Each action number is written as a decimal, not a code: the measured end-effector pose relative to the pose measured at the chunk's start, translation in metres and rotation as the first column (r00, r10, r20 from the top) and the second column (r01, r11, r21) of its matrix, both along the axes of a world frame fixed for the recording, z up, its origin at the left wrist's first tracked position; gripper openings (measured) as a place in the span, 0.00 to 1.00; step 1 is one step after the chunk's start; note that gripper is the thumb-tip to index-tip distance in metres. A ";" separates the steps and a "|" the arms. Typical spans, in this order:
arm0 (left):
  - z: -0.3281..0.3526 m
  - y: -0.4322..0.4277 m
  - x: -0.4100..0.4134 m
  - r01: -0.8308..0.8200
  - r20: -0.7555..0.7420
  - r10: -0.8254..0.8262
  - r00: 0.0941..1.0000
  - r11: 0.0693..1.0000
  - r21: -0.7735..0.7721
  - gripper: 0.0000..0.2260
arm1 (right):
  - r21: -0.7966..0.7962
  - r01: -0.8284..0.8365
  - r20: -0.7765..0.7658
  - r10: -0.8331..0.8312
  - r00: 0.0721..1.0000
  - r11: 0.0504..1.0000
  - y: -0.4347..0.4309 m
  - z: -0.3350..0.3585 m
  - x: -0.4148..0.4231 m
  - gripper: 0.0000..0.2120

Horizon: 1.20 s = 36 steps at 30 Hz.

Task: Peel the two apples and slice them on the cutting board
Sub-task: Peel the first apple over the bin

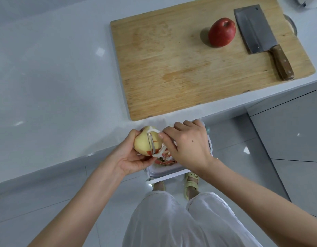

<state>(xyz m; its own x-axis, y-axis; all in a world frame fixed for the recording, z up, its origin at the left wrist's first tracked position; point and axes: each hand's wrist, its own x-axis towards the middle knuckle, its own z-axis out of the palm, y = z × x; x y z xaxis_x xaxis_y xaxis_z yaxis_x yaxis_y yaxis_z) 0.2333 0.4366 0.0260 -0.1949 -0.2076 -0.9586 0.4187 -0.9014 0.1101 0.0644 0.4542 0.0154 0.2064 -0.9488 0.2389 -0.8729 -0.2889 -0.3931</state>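
Note:
My left hand (130, 157) grips a mostly peeled pale yellow apple (142, 143) just off the counter's front edge. Thin red strips of skin remain near its bottom. My right hand (188, 145) holds a white peeler (152, 142) with its metal blade laid against the apple's right side. A second apple (221, 32), red and unpeeled, stands on the wooden cutting board (172, 68) at its far right. Next to that apple lies a cleaver (255, 31) with a wooden handle.
A white bin (164, 171) with red peel scraps sits on the floor below my hands. The board rests on a white counter (56, 77). Grey cabinet fronts (287, 131) stand to the right. My feet in yellow sandals show beneath the bin.

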 end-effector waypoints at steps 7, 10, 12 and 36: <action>0.003 0.001 0.002 -0.008 -0.050 0.010 0.999 0.999 0.032 0.20 | -0.016 -0.024 0.009 0.024 1.000 1.000 0.000 -0.011 -0.014 0.17; 0.009 0.001 0.008 -0.049 -0.120 0.057 0.991 0.996 0.069 0.21 | 0.050 0.011 -0.026 -0.010 1.000 0.999 0.001 -0.026 -0.035 0.16; 0.012 0.000 0.010 -0.037 -0.144 0.047 0.989 0.997 0.074 0.21 | 0.081 0.040 0.019 -0.042 0.999 0.996 0.001 -0.029 -0.041 0.19; 0.013 0.000 0.000 0.066 -0.092 -0.071 0.993 0.997 -0.050 0.19 | 0.022 -0.103 0.223 0.096 0.970 0.994 -0.011 -0.009 -0.029 0.21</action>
<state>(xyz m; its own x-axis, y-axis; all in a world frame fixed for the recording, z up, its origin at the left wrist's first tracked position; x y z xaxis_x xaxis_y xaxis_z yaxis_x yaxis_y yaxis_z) 0.2333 0.4369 0.0390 -0.2982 -0.2347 -0.9252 0.3666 -0.9231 0.1160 0.0350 0.4434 0.0066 0.2458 -0.9342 0.2585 -0.7304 -0.3538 -0.5842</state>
